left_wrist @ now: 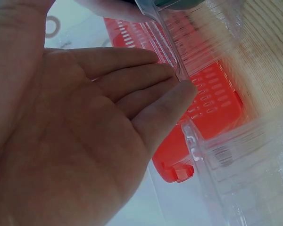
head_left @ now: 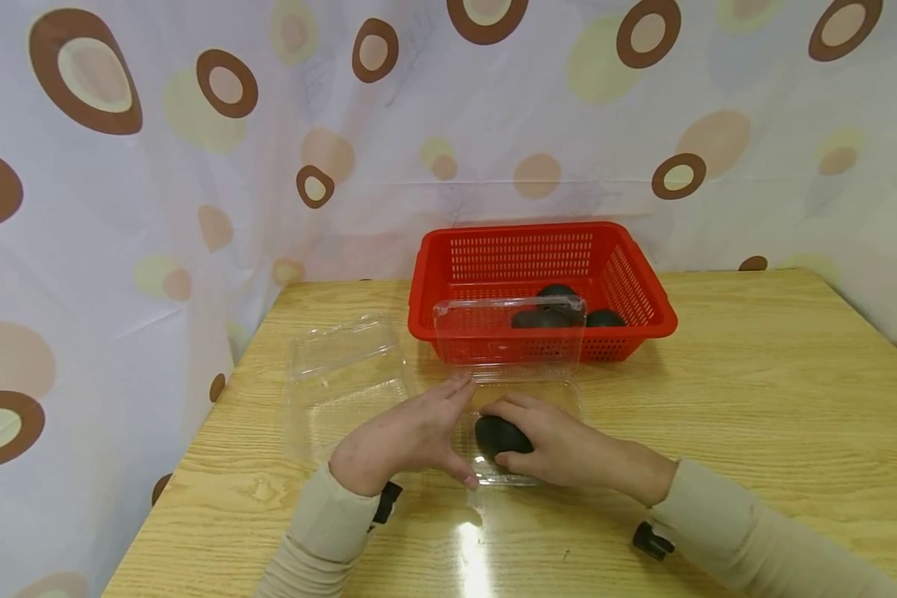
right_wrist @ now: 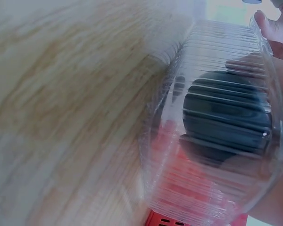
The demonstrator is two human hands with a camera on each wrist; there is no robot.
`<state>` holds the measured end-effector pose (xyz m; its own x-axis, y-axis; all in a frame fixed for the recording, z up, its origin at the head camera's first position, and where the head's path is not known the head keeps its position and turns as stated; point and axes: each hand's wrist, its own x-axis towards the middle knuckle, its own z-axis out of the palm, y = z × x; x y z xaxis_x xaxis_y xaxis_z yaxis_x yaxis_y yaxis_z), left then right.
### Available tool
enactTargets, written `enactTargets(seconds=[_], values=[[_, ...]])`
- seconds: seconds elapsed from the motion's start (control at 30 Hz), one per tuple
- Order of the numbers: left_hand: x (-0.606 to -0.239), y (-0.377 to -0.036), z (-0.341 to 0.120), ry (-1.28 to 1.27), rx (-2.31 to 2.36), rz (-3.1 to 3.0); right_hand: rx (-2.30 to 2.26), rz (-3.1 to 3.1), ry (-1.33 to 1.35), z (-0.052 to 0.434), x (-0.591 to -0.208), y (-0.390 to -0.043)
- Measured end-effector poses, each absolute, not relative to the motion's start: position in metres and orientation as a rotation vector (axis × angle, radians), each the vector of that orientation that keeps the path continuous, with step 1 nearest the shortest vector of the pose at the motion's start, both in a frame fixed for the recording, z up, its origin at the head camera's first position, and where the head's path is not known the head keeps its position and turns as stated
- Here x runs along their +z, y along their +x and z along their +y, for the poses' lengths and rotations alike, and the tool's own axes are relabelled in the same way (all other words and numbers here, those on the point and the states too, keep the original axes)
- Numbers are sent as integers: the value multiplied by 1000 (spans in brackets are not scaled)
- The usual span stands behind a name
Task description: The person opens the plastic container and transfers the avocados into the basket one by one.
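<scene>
red basket point(head_left: 541, 262); black avocado point(head_left: 502, 435); clear clamshell point(head_left: 344, 365)

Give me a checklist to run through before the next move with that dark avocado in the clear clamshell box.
1. Avocado inside the box tray: ok, the right hand holds it down in the open clamshell box.
2. Box steadied: ok, the left hand lies with straight fingers against the tray's left edge.
3. Lid clear of the fruit: ok, it stands up behind the tray, in front of the red basket.
4. Avocado settled flat on the tray floor: cannot tell, the hand covers it.
5. More fruit to hand: ok, dark avocados in the basket.
6. Second clamshell out of the way: ok, it lies open to the left.
</scene>
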<state>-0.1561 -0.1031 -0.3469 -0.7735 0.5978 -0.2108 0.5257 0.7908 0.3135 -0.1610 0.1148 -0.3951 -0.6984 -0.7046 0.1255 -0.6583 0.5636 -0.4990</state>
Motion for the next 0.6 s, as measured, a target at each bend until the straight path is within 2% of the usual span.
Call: enactTargets(seconds=[0.6], values=[[-349,-158,-102,859,340,2686,-870,2774,-1076,139,-373,-162]])
